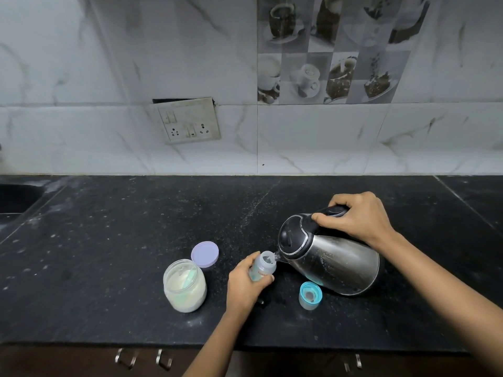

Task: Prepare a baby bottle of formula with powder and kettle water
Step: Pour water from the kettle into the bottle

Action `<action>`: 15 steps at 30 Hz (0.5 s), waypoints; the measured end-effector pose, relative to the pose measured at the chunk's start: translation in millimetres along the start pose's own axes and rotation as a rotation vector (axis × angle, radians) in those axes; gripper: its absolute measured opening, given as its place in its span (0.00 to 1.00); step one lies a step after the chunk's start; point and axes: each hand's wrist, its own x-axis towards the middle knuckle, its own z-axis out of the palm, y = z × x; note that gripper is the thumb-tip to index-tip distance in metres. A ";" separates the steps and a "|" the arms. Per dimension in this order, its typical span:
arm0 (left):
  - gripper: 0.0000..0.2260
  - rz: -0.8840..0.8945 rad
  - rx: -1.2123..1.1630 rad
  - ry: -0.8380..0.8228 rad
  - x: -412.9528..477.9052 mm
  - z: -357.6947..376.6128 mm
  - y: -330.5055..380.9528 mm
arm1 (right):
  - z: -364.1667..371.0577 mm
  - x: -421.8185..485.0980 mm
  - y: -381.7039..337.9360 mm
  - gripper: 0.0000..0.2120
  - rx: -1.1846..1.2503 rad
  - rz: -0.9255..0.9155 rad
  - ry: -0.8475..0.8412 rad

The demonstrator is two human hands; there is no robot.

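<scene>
My left hand [246, 287] grips a small clear baby bottle [264, 266] standing open on the black counter [136, 254]. My right hand [356, 217] holds the black handle of a steel kettle [334, 263], which is tilted left with its spout touching the bottle's mouth. An open jar of pale formula powder [184, 288] with a scoop inside stands left of the bottle. Its lilac lid [204, 254] lies just behind it. The bottle's blue cap with the teat [310, 295] lies on the counter in front of the kettle.
A sink [16, 200] is sunk into the counter at the far left. A switch and socket plate [189, 122] is on the tiled wall behind. Drawer handles [144, 359] show below the counter's front edge.
</scene>
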 end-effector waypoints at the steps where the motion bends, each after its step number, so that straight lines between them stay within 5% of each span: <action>1: 0.26 -0.001 -0.001 0.000 0.2 -0.2 -0.4 | -0.6 0.3 -0.7 0.19 -0.005 0.000 -0.001; 15: 0.26 -0.016 -0.064 -0.016 0.0 4.6 -2.6 | -13.5 7.2 -3.9 0.20 -0.034 -0.019 0.033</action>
